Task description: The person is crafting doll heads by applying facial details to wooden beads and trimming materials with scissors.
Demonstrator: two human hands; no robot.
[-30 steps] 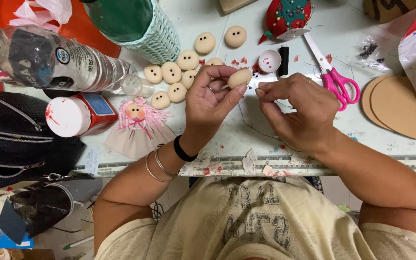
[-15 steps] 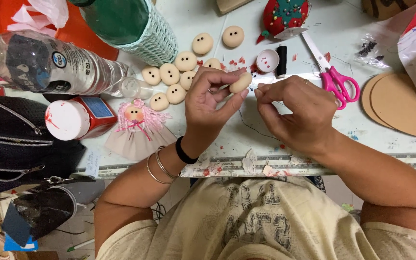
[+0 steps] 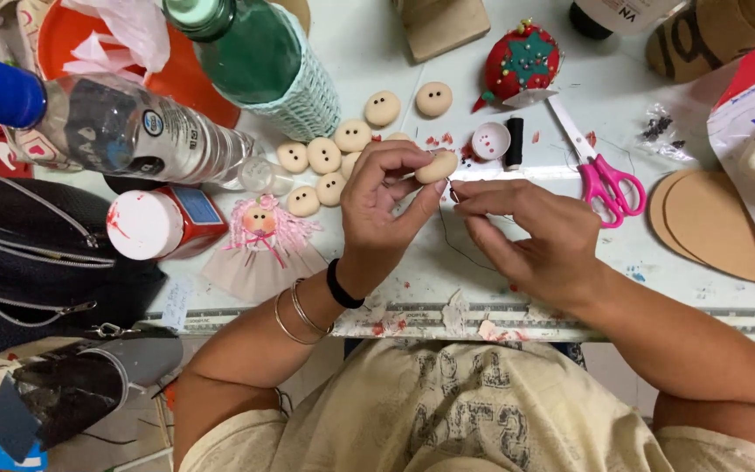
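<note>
My left hand (image 3: 384, 210) pinches a small beige stuffed doll head (image 3: 436, 167) between thumb and fingertips, held above the white table (image 3: 395, 262). My right hand (image 3: 530, 232) is right beside it, its fingertips pinched on a thin needle (image 3: 453, 191) at the head's lower edge, with a dark thread (image 3: 456, 245) hanging in a loop below. Several more beige doll heads (image 3: 334, 157) with two dot eyes lie in a cluster behind my left hand. A finished little doll (image 3: 261, 238) with pink hair and a pale skirt lies to the left.
Pink-handled scissors (image 3: 600, 170), a black thread spool (image 3: 514, 143), a white cap (image 3: 490, 140) and a red pincushion (image 3: 524, 63) lie at the back right. A clear water bottle (image 3: 124, 127), a green bottle (image 3: 259, 61), a red-and-white glue jar (image 3: 163, 223) and a black bag (image 3: 37, 262) crowd the left. Tan cutouts (image 3: 709, 223) lie right.
Both hands have stayed together over the table. The right hand's fingers have shifted slightly at the doll head's lower edge; the head stays pinched in the left hand.
</note>
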